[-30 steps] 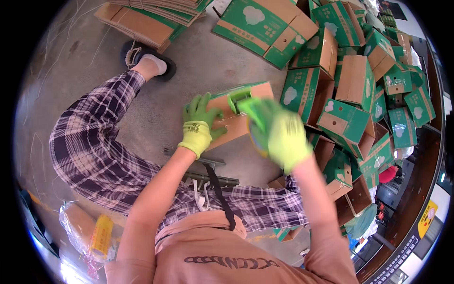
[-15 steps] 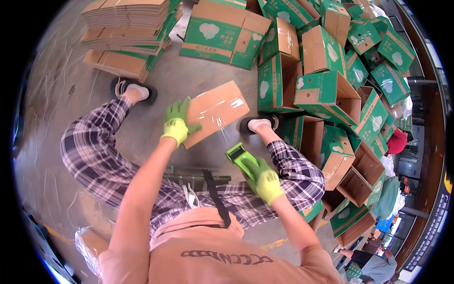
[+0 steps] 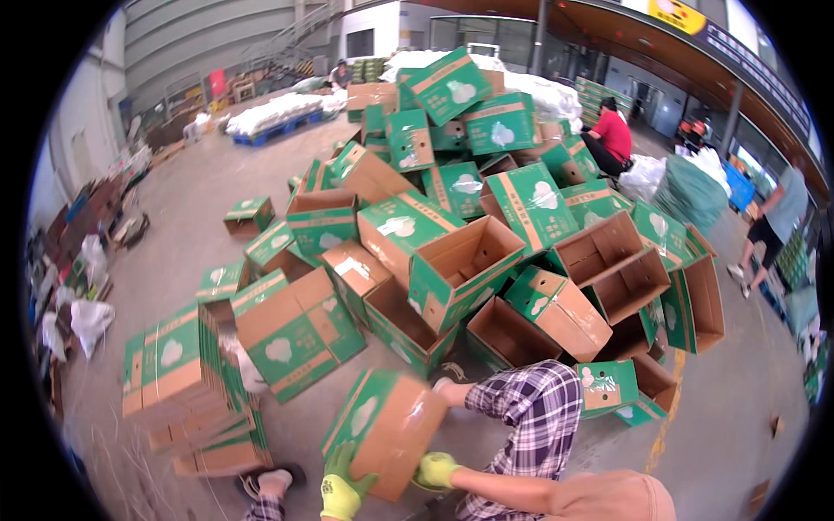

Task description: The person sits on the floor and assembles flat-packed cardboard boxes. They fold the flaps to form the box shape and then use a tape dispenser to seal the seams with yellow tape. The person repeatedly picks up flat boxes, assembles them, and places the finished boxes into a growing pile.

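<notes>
A cardboard box, green on one side and bare brown with shiny tape on another, is tilted up between my hands at the lower middle. My left hand, in a yellow-green glove, grips its near left edge, the thumb lying across the brown face. Against the lower right edge is my right hand, gloved in the same colour and curled closed. Its fingertips, and whatever they hold, are hidden. The green tape dispenser seen earlier does not show now.
Open green boxes lie heaped ahead and to the right. Flattened cartons are stacked at left beside a large box. A person in red sits beyond the heap; another person stands far right. White sacks lie on a blue pallet.
My view has swung up and toward the heap. The box has tipped up, showing its green side. My right hand, which held a green tape dispenser, has come against the box.
</notes>
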Available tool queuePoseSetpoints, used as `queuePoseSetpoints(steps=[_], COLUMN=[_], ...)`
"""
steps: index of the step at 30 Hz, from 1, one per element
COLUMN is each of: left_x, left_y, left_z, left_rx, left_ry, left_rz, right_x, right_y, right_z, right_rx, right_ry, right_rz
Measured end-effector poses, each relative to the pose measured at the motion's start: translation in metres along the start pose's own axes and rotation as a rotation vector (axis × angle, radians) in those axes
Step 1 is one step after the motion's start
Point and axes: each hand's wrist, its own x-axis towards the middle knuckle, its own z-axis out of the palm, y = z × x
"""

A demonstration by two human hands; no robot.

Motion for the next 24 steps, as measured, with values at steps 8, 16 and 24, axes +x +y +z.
queuePoseSetpoints(steps=[8,16,24], left_x=[0.099,0.147,0.26], left_y=[0.195,0.017,-0.23], left_z=[-0.102,-0.006,0.013], left_rx=[-0.609,-0.379,0.497], left_ry=[0.681,0.01,-0.321], left_rz=[0.685,0.032,-0.316], right_x=[-0.088,0.002,-0.044], right_y=[-0.019,0.046,0.068], right_z=[-0.391,-0.397,-0.246], right_rx=[1.142,1.569,1.956], right_ry=[0.925,0.87,0.569], right_rz=[-0.464,-0.559,-0.281])
